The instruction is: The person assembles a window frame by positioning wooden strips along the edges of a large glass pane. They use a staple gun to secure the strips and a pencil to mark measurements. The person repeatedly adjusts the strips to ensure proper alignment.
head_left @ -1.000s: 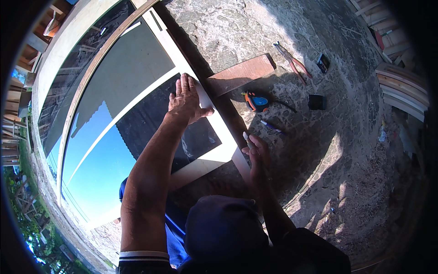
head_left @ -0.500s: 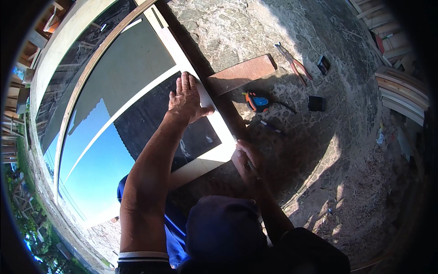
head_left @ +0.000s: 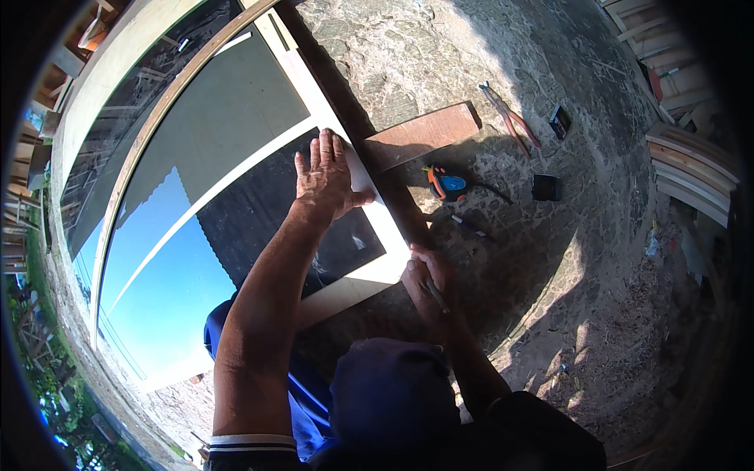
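I see left hand [head_left: 326, 177] flat, fingers apart, pinning the window frame [head_left: 369, 279] steady | right hand [head_left: 428, 282] fingers clamped on pencil [head_left: 437, 297] at frame's corner | tape measure [head_left: 448, 184] beyond.

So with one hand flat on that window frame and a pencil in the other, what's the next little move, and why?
Probably bring the pencil tip onto the pale window frame corner and mark it. The left hand lies flat on the frame, steadying it, and the right hand holds the pencil just beside that corner.
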Demonstrator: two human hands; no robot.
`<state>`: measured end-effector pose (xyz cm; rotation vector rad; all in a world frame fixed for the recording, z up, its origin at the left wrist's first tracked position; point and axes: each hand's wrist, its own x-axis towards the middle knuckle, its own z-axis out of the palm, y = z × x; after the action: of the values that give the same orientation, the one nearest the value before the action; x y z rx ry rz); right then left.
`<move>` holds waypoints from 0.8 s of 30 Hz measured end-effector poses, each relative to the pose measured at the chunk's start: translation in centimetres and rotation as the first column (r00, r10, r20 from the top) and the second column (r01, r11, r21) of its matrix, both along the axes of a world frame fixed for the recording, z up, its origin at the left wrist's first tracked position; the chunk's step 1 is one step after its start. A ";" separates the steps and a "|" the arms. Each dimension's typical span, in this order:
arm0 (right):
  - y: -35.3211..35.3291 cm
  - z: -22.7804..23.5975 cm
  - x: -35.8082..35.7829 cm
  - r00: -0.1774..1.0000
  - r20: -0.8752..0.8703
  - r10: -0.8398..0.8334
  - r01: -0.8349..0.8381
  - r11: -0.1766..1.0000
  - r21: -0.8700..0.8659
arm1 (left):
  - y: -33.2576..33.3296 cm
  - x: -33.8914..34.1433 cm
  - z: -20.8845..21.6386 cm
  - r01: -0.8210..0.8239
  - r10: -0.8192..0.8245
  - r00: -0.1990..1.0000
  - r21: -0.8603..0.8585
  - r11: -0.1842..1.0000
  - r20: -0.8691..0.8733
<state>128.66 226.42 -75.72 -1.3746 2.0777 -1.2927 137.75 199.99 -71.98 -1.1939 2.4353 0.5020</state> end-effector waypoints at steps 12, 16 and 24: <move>-1.9 -1.1 -0.1 0.996 -0.060 -0.064 0.070 0.992 0.106 | 0.0 0.3 -0.1 -0.036 0.038 0.998 0.021 0.999 -0.055; -6.0 -1.1 -0.7 0.999 -0.007 -0.039 0.039 0.998 0.052 | 0.1 0.3 -0.4 -0.034 0.034 0.998 0.005 0.999 -0.059; -19.6 -2.0 -2.5 0.992 -0.114 0.049 -0.067 0.985 -0.161 | 0.0 0.4 -1.0 -0.004 0.003 0.999 -0.029 1.000 -0.048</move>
<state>126.19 206.83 -77.70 -1.5981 2.0214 -1.4216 138.19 200.00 -72.96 -1.2116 2.4893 0.5031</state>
